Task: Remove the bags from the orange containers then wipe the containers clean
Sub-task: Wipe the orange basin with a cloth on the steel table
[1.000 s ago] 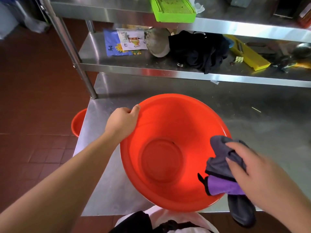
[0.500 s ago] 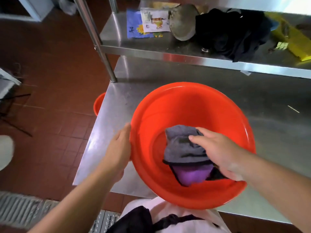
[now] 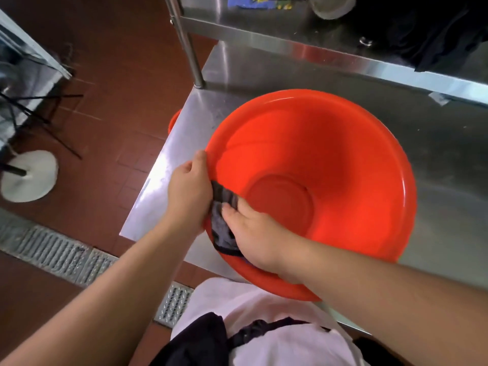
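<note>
A large orange basin [image 3: 343, 159] rests tilted toward me on the steel table [image 3: 184, 143], overhanging its near edge. My left hand [image 3: 188, 191] grips the basin's left rim from outside. Inside, my right hand [image 3: 253, 233] presses a grey cloth [image 3: 223, 220] against the inner left wall, close to the left hand. No bag is visible in the basin. A second orange container [image 3: 174, 121] peeks out beyond the table's left edge, mostly hidden.
A steel shelf [image 3: 317, 48] above the table's back holds black fabric [image 3: 422, 27], a metal bowl and a printed packet. The shelf post [image 3: 188, 48] stands at the back left corner. Left of the table are red floor tiles, a drain grate [image 3: 58, 252] and a white stand base [image 3: 29, 175].
My right hand has swept the cloth from the basin's bottom to its left inner wall. My left hand stays on the left rim. The view has shifted down and left.
</note>
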The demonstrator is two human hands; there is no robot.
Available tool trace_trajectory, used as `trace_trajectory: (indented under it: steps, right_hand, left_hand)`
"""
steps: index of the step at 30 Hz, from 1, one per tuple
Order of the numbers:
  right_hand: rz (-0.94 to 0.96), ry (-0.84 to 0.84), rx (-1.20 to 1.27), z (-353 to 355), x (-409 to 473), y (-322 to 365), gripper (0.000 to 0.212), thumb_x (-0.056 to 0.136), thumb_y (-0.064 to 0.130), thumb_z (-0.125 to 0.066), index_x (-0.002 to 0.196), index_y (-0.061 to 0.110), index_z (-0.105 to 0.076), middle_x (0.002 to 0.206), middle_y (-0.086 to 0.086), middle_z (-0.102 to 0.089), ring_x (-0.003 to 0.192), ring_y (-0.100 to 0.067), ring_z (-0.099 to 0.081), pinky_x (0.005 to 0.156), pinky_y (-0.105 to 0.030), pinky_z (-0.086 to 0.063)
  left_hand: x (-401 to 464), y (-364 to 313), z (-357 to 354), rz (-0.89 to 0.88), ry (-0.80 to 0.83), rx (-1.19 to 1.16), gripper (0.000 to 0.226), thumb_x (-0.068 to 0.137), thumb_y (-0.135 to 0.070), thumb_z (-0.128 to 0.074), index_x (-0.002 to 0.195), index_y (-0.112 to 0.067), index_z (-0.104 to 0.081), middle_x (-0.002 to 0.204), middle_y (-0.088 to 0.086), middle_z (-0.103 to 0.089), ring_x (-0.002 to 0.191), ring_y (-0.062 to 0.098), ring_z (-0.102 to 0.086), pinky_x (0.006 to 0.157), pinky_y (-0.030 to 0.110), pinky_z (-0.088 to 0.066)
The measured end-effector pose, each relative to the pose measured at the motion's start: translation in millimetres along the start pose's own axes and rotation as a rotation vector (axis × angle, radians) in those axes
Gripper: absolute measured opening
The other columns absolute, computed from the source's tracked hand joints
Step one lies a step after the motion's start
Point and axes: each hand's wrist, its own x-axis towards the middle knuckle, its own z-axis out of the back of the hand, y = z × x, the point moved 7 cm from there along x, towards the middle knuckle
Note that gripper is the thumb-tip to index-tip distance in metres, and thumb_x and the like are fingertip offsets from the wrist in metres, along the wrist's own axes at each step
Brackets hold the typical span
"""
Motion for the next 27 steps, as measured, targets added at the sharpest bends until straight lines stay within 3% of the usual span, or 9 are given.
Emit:
trace_trajectory:
  steps: [3, 5, 9, 11, 14, 18, 22, 25, 27]
  right_hand:
    - [-0.046, 0.176, -0.375, 4, -21, -19, 0.036, 0.11, 0.031, -0.029, 0.14, 0.016, -0.042, 0.134, -0.019, -0.053, 0.117, -0.041, -0.054, 0.09, -0.041, -0.041]
    - [-0.031, 0.242, -0.598, 12, -35, -29, 0.039, 0.109, 0.034, -0.025, 0.139, 0.014, -0.042, 0.125, -0.018, -0.055, 0.106, -0.042, -0.058, 0.081, -0.045, -0.044]
    - [-0.132, 0.386, -0.991, 44, -45, -56, 0.04, 0.105, 0.054, -0.025, 0.119, 0.029, -0.052, 0.124, -0.009, -0.062, 0.113, -0.034, -0.058, 0.094, -0.048, -0.042]
    - [-0.114, 0.378, -1.242, 65, -47, -63, 0.045, 0.101, 0.06, -0.022, 0.116, 0.032, -0.055, 0.114, -0.007, -0.065, 0.109, -0.033, -0.059, 0.098, -0.052, -0.038]
    - [-0.031, 0.286, -1.547, 99, -49, -59, 0.052, 0.097, 0.064, -0.021, 0.106, 0.031, -0.06, 0.094, -0.007, -0.068, 0.097, -0.033, -0.06, 0.102, -0.054, -0.036]
    - [0.014, 0.217, -1.8, 152, -28, -46, 0.054, 0.095, 0.061, -0.028, 0.114, 0.028, -0.065, 0.102, 0.001, -0.07, 0.106, -0.029, -0.059, 0.103, -0.044, -0.035]
    - [-0.033, 0.186, -1.946, 173, -9, -43, 0.049, 0.094, 0.06, -0.034, 0.121, 0.032, -0.064, 0.117, 0.005, -0.067, 0.122, -0.027, -0.051, 0.116, -0.044, -0.023]
    - [-0.135, 0.298, -1.803, 144, -17, -57, 0.044, 0.094, 0.058, -0.04, 0.123, 0.032, -0.061, 0.118, 0.002, -0.067, 0.116, -0.03, -0.057, 0.105, -0.046, -0.032]
    - [-0.172, 0.511, -1.642, 102, -27, -72, 0.04, 0.102, 0.046, -0.036, 0.127, 0.024, -0.058, 0.127, -0.009, -0.061, 0.115, -0.035, -0.06, 0.096, -0.051, -0.038]
  left_hand:
    - [7, -6, 2, -0.04, 0.012, 0.069, 0.055, 0.093, -0.062, -0.046, 0.047, -0.03, -0.051, 0.044, -0.015, -0.032, 0.042, 0.007, -0.031, 0.052, 0.031, -0.029]
    - [14, -10, 3, -0.052, 0.021, 0.095, 0.057, 0.095, -0.061, -0.046, 0.051, -0.026, -0.051, 0.041, -0.016, -0.034, 0.043, 0.009, -0.034, 0.052, 0.031, -0.029]
    - [28, -21, 4, -0.114, 0.053, 0.175, 0.057, 0.099, -0.057, -0.045, 0.056, -0.019, -0.039, 0.039, -0.014, -0.031, 0.046, 0.012, -0.034, 0.05, 0.032, -0.027]
    - [34, -28, 1, -0.147, 0.088, 0.226, 0.059, 0.097, -0.059, -0.045, 0.051, -0.021, -0.039, 0.04, -0.014, -0.027, 0.037, 0.007, -0.027, 0.041, 0.026, -0.024]
    - [44, -36, -5, -0.197, 0.153, 0.303, 0.056, 0.097, -0.062, -0.044, 0.06, -0.021, -0.036, 0.044, -0.013, -0.026, 0.034, 0.007, -0.025, 0.029, 0.019, -0.019]
    - [53, -42, -8, -0.226, 0.2, 0.334, 0.055, 0.097, -0.061, -0.045, 0.062, -0.02, -0.038, 0.043, -0.013, -0.029, 0.034, 0.007, -0.03, 0.03, 0.017, -0.021]
    - [52, -37, -4, -0.212, 0.18, 0.284, 0.059, 0.098, -0.059, -0.045, 0.055, -0.021, -0.033, 0.041, -0.014, -0.025, 0.035, 0.007, -0.026, 0.03, 0.016, -0.019]
    - [46, -36, -4, -0.226, 0.156, 0.269, 0.056, 0.097, -0.059, -0.045, 0.057, -0.022, -0.033, 0.042, -0.014, -0.026, 0.038, 0.008, -0.028, 0.032, 0.018, -0.02]
    - [44, -37, -6, -0.255, 0.146, 0.279, 0.053, 0.097, -0.059, -0.044, 0.061, -0.021, -0.032, 0.043, -0.013, -0.027, 0.04, 0.009, -0.029, 0.035, 0.021, -0.022]
